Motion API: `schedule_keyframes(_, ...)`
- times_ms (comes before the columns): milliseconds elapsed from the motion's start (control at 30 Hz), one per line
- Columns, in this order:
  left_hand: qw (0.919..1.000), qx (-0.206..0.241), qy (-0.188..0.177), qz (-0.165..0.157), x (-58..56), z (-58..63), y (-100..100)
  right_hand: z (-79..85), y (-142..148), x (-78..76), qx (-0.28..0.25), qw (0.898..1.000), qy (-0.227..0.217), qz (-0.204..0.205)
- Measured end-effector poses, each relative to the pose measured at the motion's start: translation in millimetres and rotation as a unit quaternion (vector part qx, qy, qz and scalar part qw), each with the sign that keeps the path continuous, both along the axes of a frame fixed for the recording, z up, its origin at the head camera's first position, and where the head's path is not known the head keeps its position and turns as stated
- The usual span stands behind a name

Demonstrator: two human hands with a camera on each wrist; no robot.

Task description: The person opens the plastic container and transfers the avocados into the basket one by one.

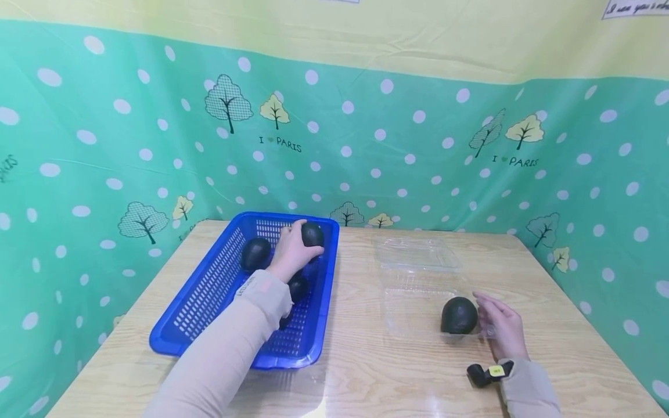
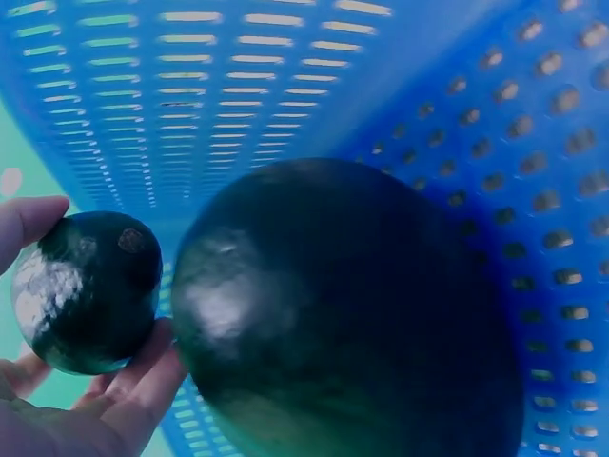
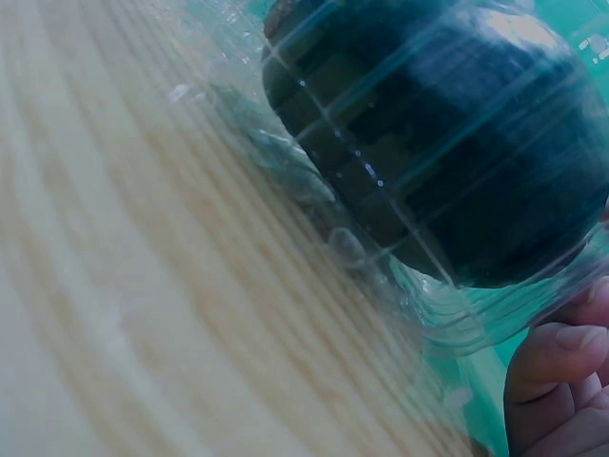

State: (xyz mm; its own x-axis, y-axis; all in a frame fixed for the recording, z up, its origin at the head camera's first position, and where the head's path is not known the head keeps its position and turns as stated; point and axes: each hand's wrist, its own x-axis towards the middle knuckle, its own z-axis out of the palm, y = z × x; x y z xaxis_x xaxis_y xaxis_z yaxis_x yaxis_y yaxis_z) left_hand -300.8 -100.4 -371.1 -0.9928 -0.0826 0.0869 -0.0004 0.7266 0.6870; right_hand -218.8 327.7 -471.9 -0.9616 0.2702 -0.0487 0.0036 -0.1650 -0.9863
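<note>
My left hand (image 1: 297, 251) grips a dark green avocado (image 1: 312, 234) between thumb and fingers, at the back right of the blue basket (image 1: 328, 273). In the left wrist view this held avocado (image 2: 90, 290) shows its stem scar, and a larger-looking avocado (image 2: 343, 314) lies close to the camera. Inside the basket are more avocados, one (image 1: 256, 253) at the left and another (image 1: 298, 288) partly behind my sleeve. At the right, my right hand (image 1: 503, 325) holds the edge of a clear plastic clamshell box (image 1: 407, 316). One avocado (image 1: 459, 315) sits in its near half, beside my fingers.
The clamshell's raised lid (image 1: 415, 253) lies opened toward the back. A wooden table (image 1: 366, 371) carries everything. Green dotted cloth (image 1: 366, 151) hangs behind and at both sides. A black wrist camera (image 1: 478, 374) is strapped on the right wrist.
</note>
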Motion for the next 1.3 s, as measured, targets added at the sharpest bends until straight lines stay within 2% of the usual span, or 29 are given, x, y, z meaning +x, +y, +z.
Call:
schedule_keyframes(333, 0.9990, -0.043, 0.004, -0.008, -0.6, -9.2, 4, -0.6, 0, -0.4, -0.007, 1.000, 0.003, 0.005)
schedule_keyframes(533, 0.9989, -0.043, -0.003, -0.018, -1.6, -12.7, 2, -0.4, 0, -0.5, -0.004, 1.000, 0.000, 0.007)
schedule_keyframes(700, 0.9976, -0.064, -0.011, -0.026, -2.1, -16.9, -1, 0.1, 0, -0.2, -0.001, 1.000, 0.001, 0.009)
schedule_keyframes(1300, 0.9912, -0.127, 0.009, -0.038, -4.4, -28.5, -1, -0.1, 0, -1.8, 0.011, 1.000, -0.006, 0.000)
